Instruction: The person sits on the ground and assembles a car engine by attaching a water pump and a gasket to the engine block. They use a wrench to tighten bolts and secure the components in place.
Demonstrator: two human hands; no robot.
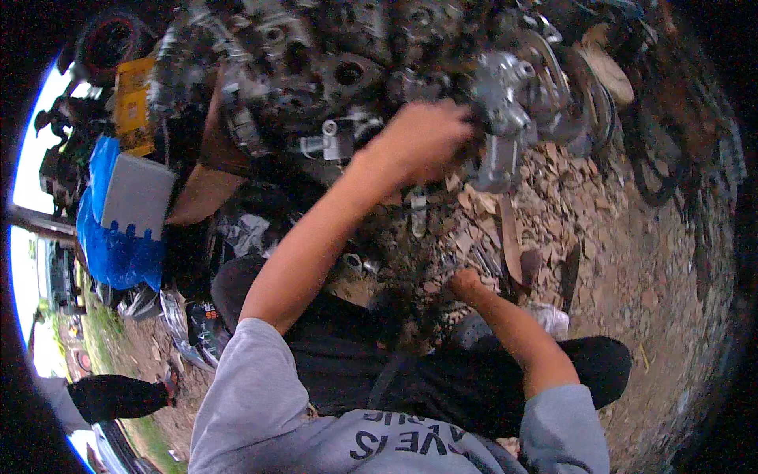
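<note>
My left hand [430,138] is stretched far forward over a heap of greasy engine parts [347,75], blurred by motion, so its fingers do not show clearly. Just right of it sits a shiny silver metal casting [499,95], with a pale cylindrical part [499,162] below. Whether the hand touches either, I cannot tell. My right hand [466,285] is closed low over the stony ground by my knees; what it holds, if anything, is hidden. Thin metal tools [483,259] lie close to it, and a long flat brownish piece [512,237] lies just beyond.
Round metal covers [596,103] lean at the far right of the heap. To the left are a yellow box [136,103], a grey panel [136,196] and a blue plastic bag [118,257]. Broken stones [580,205] cover the ground. Another person's leg [118,396] shows at lower left.
</note>
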